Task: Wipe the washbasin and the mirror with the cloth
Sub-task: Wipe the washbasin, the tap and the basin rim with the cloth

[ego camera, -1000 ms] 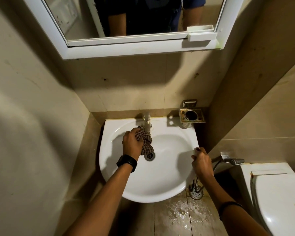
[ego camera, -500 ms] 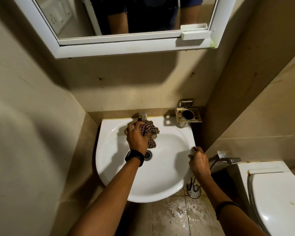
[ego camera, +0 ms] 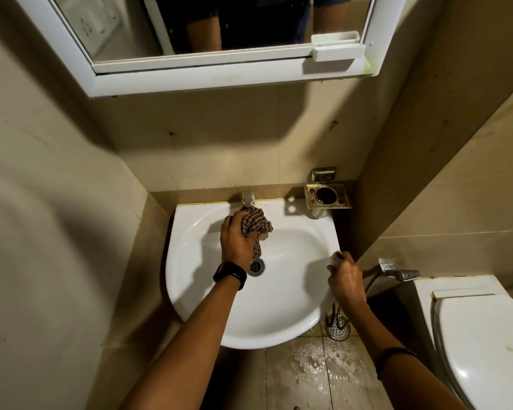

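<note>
Since half a second ago, the left hand (ego camera: 238, 241) is sitting a little lower in the white glazed ceramic washbasin (ego camera: 293, 291), with the cloth bunched more tightly at the foot of the tap; a second ago it was hanging down over the drain. The right hand has barely shifted on the rim.

The left hand is curling closed around the brown-and-cream checked cloth (ego camera: 256, 224), gripping it in a crumpled wad and pressing it against the basin's back slope, directly below the short chrome tap (ego camera: 248, 197). A loose tail of the fabric is trailing down toward the round metal drain (ego camera: 256, 266) at the basin's centre. A black watch (ego camera: 230, 275) is circling that wrist.

The right hand (ego camera: 345, 279) is resting on the basin's right rim, fingers bent over the edge and holding nothing else.

Above the basin, the white-framed rectangular mirror (ego camera: 225, 81) is hanging on the beige tiled wall. Just right of the tap, a tarnished square metal holder (ego camera: 328, 196) is jutting out. Right of the basin, a white toilet (ego camera: 483, 335) is standing, and below the basin the floor tiles (ego camera: 311, 368) are glistening wet.
</note>
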